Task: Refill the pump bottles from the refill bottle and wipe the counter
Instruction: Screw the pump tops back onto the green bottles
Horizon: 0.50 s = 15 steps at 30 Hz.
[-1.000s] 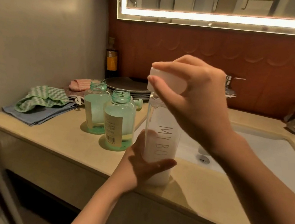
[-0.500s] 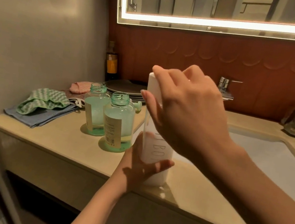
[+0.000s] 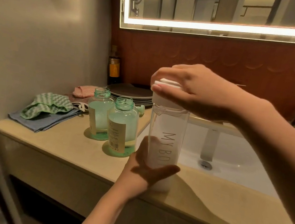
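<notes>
Your left hand grips the bottle low on the surface, your right hand's fingers clamp round its cap.

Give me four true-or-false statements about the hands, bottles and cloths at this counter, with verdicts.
1. The right hand grips the white cap atop the refill bottle. True.
2. The left hand hangs free, holding nothing. False: it holds the refill bottle's lower part.
3. The near green bottle and the far green bottle both stand without pumps. True.
4. The green cloth is in the right hand. False: it lies on the blue cloth at the left end of the counter.
</notes>
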Motion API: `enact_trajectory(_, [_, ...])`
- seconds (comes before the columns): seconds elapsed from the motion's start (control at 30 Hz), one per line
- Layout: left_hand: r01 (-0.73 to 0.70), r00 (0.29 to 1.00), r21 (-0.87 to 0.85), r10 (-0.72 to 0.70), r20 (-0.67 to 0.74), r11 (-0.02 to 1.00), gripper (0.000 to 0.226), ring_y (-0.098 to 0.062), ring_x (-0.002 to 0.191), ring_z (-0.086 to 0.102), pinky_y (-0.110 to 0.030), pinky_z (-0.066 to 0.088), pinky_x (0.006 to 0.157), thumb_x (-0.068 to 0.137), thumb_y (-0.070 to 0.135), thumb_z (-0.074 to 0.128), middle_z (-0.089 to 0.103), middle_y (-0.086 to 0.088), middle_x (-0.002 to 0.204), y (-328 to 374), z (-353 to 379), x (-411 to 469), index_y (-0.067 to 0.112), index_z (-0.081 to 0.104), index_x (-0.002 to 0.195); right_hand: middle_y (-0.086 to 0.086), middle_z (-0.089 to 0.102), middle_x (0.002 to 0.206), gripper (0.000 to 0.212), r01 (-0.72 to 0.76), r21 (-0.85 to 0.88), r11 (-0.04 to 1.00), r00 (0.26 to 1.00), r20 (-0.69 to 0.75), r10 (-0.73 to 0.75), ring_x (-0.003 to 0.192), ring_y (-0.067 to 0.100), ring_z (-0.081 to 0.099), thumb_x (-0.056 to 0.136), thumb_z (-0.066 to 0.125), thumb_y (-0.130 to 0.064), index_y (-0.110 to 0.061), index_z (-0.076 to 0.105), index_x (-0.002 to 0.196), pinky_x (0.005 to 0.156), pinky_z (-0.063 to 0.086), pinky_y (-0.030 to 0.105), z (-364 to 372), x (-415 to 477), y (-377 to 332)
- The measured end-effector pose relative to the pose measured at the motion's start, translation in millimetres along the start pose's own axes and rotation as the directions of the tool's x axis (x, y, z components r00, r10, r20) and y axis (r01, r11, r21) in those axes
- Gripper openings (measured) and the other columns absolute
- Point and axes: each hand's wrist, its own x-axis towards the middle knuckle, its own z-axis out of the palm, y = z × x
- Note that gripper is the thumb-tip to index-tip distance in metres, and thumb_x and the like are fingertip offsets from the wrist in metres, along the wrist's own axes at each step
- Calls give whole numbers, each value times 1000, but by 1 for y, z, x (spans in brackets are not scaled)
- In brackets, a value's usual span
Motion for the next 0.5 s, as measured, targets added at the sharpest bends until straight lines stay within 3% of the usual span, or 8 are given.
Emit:
enact_trajectory(0.1, [1, 999, 66, 2, -44, 998, 72, -2, 103, 45, -15, 42, 81, 47, 59, 67, 39, 29, 104, 1, 3, 2, 47, 30, 108, -5, 50, 65, 57, -63, -373, 926, 995, -101, 28, 58, 9, 48, 95, 19, -55, -17, 61, 91, 52, 38, 22, 2, 3, -19])
enact_trajectory(0.2, [46, 997, 81, -41, -66, 996, 105, -14, 117, 44, -37, 45, 98, 39, 72, 76, 44, 16, 117, -3, 5, 3, 39, 27, 126, -3, 32, 50, 68, -126, -624, 771, 982, -189, 7, 44, 12, 28, 93, 12, -61, -14, 38, 52, 47, 22, 22, 5, 4, -38])
enact_trajectory(0.27, [56, 996, 72, -51, -77, 996, 106, -18, 121, 44, -45, 43, 101, 38, 71, 74, 43, 13, 122, -4, 5, 3, 38, 28, 127, -3, 27, 48, 70, -142, -645, 751, 981, -195, 18, 45, 12, 23, 85, 6, -70, -16, 30, 48, 49, 19, 23, -1, 2, -39])
enact_trajectory(0.4, [40, 998, 58, -37, -57, 998, 88, -13, 118, 48, -31, 44, 98, 42, 60, 69, 47, 19, 112, -4, 5, 4, 35, 38, 121, -3, 29, 45, 71, -220, -522, 824, 972, -189, 140, 44, 11, 24, 72, 1, -76, -17, 30, 46, 48, 21, 21, -19, -12, -25])
enact_trajectory(0.47, [11, 999, 51, -9, -50, 999, 72, -10, 115, 52, -21, 45, 91, 43, 58, 69, 50, 22, 108, -4, 4, 5, 41, 40, 107, -2, 39, 48, 77, -171, -459, 872, 980, -175, 100, 45, 13, 32, 68, 1, -78, -14, 40, 49, 47, 26, 20, -23, -17, -17])
enact_trajectory(0.5, [0, 999, 53, 2, -48, 999, 69, -8, 113, 51, -17, 44, 88, 44, 59, 69, 49, 24, 107, -4, 3, 5, 42, 39, 105, 0, 49, 57, 82, -120, -438, 891, 987, -149, 60, 50, 14, 40, 68, 2, -78, -13, 52, 60, 49, 32, 20, -24, -16, -13])
